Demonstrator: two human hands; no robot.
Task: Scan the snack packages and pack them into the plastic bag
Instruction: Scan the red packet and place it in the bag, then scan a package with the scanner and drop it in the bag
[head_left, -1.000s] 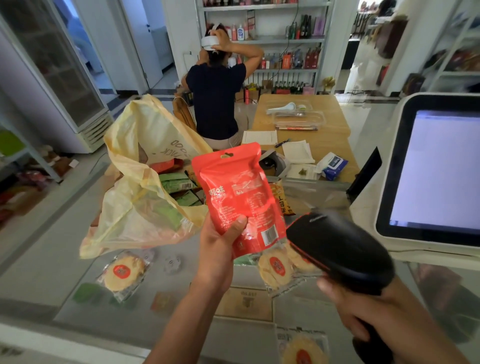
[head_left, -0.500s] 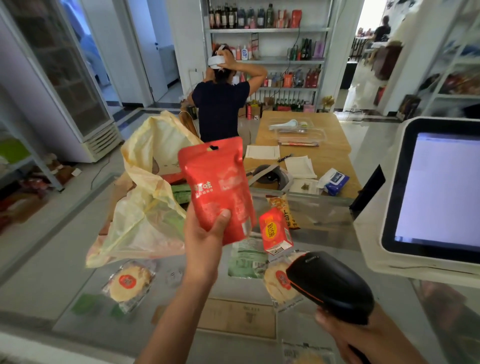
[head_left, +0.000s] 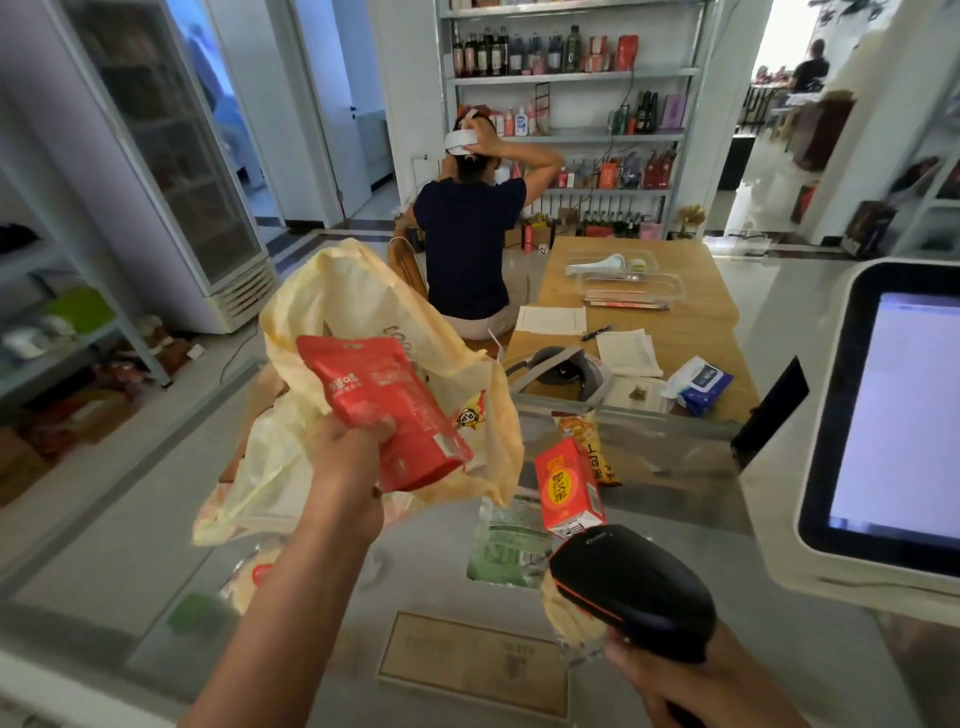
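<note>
My left hand (head_left: 347, 457) grips a red snack pouch (head_left: 387, 410) by its lower left side and holds it tilted in front of the mouth of the yellow plastic bag (head_left: 358, 312), which stands on the glass counter (head_left: 130, 561). My right hand (head_left: 670, 686) grips a black barcode scanner (head_left: 631, 592) low at the right. On the counter stand a small red box (head_left: 566, 488) and an orange snack packet (head_left: 592, 447), with a green packet (head_left: 506, 545) lying flat and round cracker packs (head_left: 254, 577) beside my left arm.
A white checkout screen (head_left: 883, 431) stands at the right edge. Behind the counter is a wooden table (head_left: 691, 322) with papers, a headset and wipes. A person in a dark shirt (head_left: 467, 244) sits beyond the bag, in front of shelves of bottles.
My left hand has carried the red pouch left and away from the scanner to the bag's mouth, tilting it. The scanner has dropped lower and to the right.
</note>
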